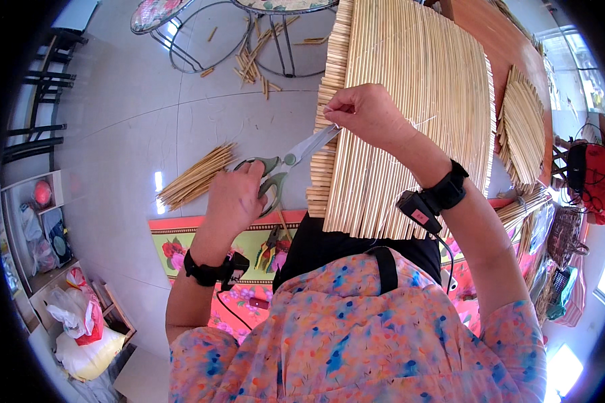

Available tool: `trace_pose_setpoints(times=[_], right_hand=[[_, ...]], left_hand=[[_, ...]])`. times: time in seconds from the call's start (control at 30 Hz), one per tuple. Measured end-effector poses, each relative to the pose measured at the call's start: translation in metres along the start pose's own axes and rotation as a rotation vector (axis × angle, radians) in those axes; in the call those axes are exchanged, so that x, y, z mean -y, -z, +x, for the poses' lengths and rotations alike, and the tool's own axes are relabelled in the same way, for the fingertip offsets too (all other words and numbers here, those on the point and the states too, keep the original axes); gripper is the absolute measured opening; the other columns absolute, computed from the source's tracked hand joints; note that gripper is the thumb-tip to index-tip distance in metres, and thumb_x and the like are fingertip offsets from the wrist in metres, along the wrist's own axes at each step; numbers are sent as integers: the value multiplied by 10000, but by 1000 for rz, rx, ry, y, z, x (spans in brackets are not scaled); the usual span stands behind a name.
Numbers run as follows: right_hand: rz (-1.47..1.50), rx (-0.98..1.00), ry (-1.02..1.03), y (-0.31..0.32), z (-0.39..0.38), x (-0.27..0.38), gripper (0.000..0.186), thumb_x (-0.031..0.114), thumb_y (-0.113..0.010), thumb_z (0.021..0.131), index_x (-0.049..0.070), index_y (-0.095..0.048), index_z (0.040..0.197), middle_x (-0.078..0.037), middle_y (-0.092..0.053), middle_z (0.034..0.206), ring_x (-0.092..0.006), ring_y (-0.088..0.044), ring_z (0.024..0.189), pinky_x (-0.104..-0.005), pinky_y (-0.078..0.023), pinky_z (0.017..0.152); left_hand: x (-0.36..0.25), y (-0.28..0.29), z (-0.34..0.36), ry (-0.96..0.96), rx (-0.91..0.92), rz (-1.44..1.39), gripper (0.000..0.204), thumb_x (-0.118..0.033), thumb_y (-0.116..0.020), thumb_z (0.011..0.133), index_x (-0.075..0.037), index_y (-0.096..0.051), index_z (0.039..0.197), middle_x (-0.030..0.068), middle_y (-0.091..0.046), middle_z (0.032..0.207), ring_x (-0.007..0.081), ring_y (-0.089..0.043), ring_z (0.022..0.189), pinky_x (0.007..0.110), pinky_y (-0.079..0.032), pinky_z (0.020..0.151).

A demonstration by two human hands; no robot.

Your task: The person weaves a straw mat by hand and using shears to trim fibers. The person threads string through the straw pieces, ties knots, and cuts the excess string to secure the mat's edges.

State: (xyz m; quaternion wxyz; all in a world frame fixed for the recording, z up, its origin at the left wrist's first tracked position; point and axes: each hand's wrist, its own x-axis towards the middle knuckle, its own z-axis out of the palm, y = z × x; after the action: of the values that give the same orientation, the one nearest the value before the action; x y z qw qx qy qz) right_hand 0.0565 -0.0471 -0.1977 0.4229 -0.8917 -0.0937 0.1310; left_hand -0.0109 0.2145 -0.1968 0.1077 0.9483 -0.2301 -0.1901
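My left hand is closed around the green-grey handles of a pair of scissors, its fingers through the loops. The blades reach right to the left edge of a mat of straw-coloured reed sticks, and their tips lie just below my right hand. Above that edge my right hand is closed in a pinch; what it grips, possibly a fine thread, is too small to make out. Pale threads cross the mat near my right wrist. The mat's near end rests by my lap.
Left of the scissors, a bundle of loose reed sticks lies on the tiled floor. Cut pieces are scattered under round stools. Yellow-handled pliers lie on a floral cloth. Another reed piece is on the brown table.
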Motion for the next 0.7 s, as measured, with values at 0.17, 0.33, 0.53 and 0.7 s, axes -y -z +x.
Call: trace_pose_setpoints(times=[0.17,0.33,0.53,0.7], right_hand=[[6,7,-20,2,-1,3,135,106,-683,795,-3,-687,875,-88,-666,726,-128,-632,651,-249,-528,632],[-22,8,-39,3,-2,5,131,109,-685,801,1,-689,876,-81,-662,723,-123,-628,648,-249,-529,626],[34,-15,-47,1,-5,5,127,98,-682,802,-1,-691,881,-75,-666,729,-110,-626,653,-242,-528,621],[71,-47,-19,-4,-5,-1,142,153,-688,770,27,-702,834,-103,-664,693,-180,-632,583,-287,-524,574]], left_hand=[[5,7,9,-66,-27,43,405,-113,-729,622,-49,-481,935,139,-588,817,345,-600,745,438,-467,620],[7,10,15,-134,-46,85,356,-87,-688,623,-36,-487,912,119,-595,805,318,-609,706,415,-465,594],[7,12,23,-106,6,122,384,-81,-696,639,-46,-468,946,122,-586,865,330,-597,780,431,-452,663],[3,15,27,-122,-21,117,377,-68,-686,641,-47,-468,948,113,-585,887,309,-594,814,402,-431,675]])
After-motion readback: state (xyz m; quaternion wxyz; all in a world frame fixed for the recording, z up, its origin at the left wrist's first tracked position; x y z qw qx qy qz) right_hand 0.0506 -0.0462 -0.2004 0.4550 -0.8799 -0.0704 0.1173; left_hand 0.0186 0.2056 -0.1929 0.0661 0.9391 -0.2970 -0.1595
